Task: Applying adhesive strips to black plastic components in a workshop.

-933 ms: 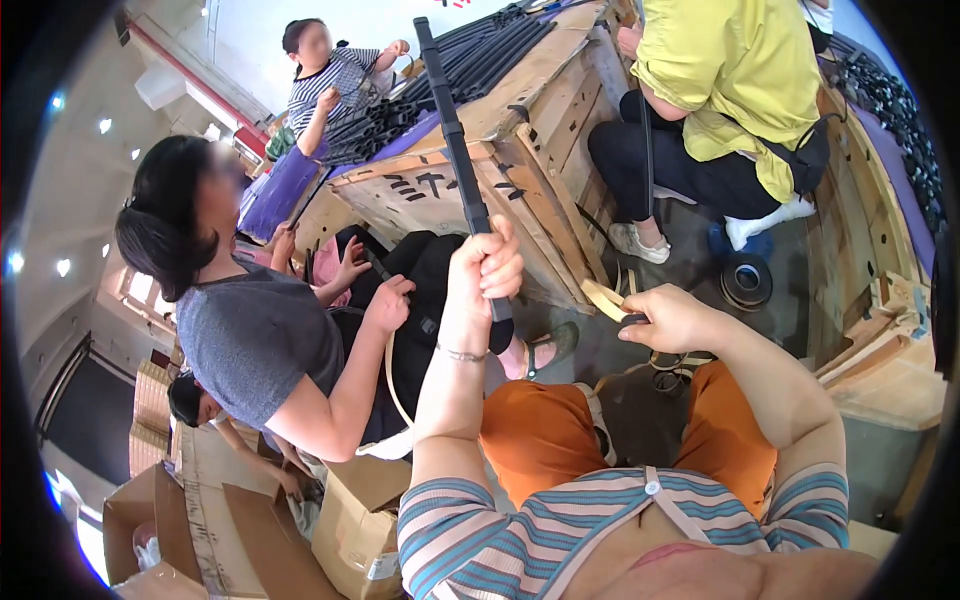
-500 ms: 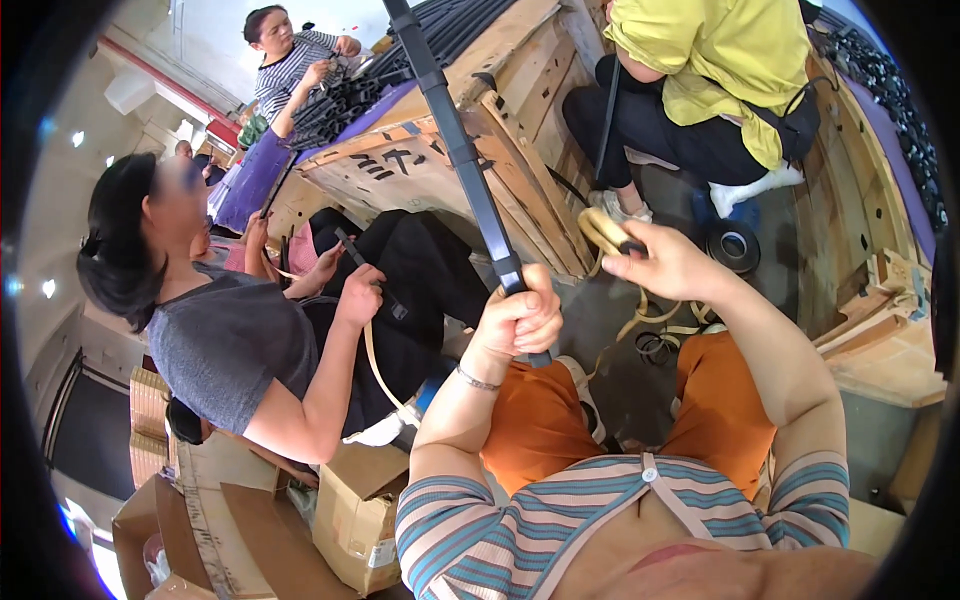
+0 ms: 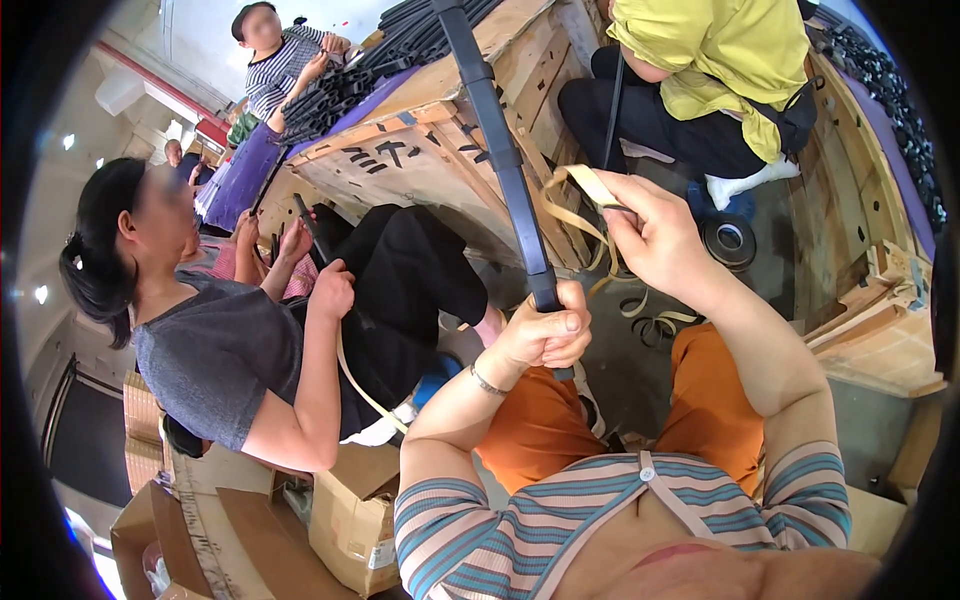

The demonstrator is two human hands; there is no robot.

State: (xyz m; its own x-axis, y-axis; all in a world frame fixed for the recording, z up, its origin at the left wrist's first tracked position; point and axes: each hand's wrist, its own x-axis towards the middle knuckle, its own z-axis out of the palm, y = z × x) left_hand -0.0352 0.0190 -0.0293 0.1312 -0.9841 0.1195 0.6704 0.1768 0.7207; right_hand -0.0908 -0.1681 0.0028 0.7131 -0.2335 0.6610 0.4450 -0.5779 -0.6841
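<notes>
My left hand (image 3: 548, 330) is wrapped around the lower end of a long black bar (image 3: 497, 135), which slants up and away past the picture's top edge. Thicker black sections show along its length. To the right of the bar, my right hand (image 3: 655, 235) pinches a cream-yellow strip (image 3: 592, 187) between thumb and fingers. A small dark piece shows at the fingertips; what it is, I cannot tell. The strip loops down beside the bar toward the floor, where curled lengths (image 3: 652, 322) of it lie between my orange-trousered legs.
On my left a co-worker in a grey top (image 3: 235, 355) holds a dark bar. Ahead stands a wooden crate (image 3: 400, 175) with black bars on top. A person in yellow (image 3: 710, 80) sits ahead right, near a black tape roll (image 3: 728, 242). Cardboard boxes (image 3: 345, 520) stand lower left.
The bar and my left hand have shifted right and slightly down. My right hand has moved up a little, and the strip now hangs more drawn out. The co-worker on the left has shifted slightly.
</notes>
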